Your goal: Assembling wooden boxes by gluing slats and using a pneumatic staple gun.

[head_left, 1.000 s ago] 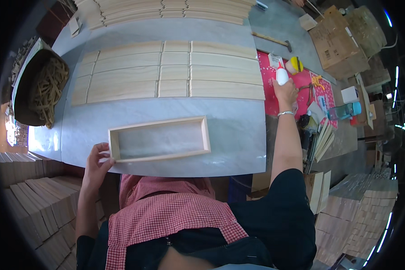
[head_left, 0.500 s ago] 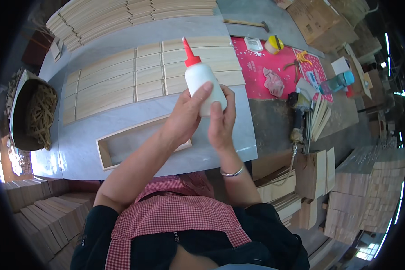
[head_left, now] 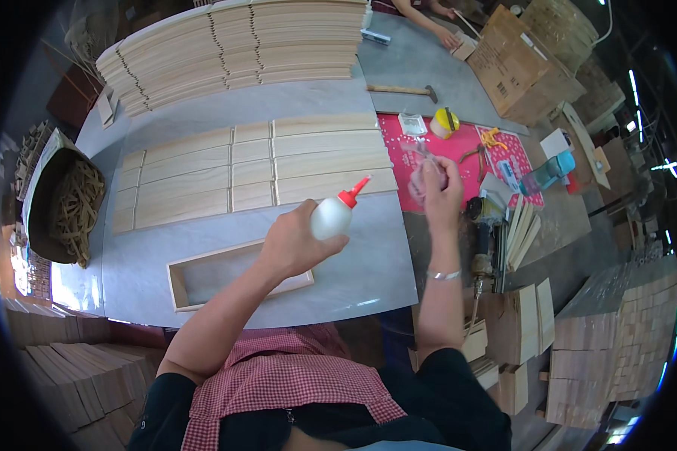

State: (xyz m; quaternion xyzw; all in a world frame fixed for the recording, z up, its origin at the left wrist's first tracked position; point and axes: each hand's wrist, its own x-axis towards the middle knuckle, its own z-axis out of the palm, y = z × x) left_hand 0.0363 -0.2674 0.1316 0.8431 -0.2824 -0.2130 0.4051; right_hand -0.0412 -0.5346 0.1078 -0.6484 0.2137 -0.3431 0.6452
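Note:
My left hand (head_left: 297, 239) grips a white glue bottle (head_left: 332, 216) with a red nozzle, tilted so the tip points up and right, above the grey table (head_left: 368, 263). Below that hand lies an open rectangular wooden frame (head_left: 203, 276) near the table's front edge. My right hand (head_left: 438, 183) is raised over the right end of the table, fingers closed on a small clear piece (head_left: 421, 171) that I cannot identify. A metal bangle sits on that wrist.
Flat wooden slats (head_left: 256, 167) lie in rows on the table, with taller stacks (head_left: 241, 41) behind. A pink mat (head_left: 466, 150) holds a tape roll, a hammer lies beyond it, a basket of strips (head_left: 68, 203) stands left. Wood pieces are piled right, and another person's hands work far back.
Both hands held the glue bottle upright half a second ago. Now the left hand alone holds it, tilted, and the right hand has moved off to the right with a small piece.

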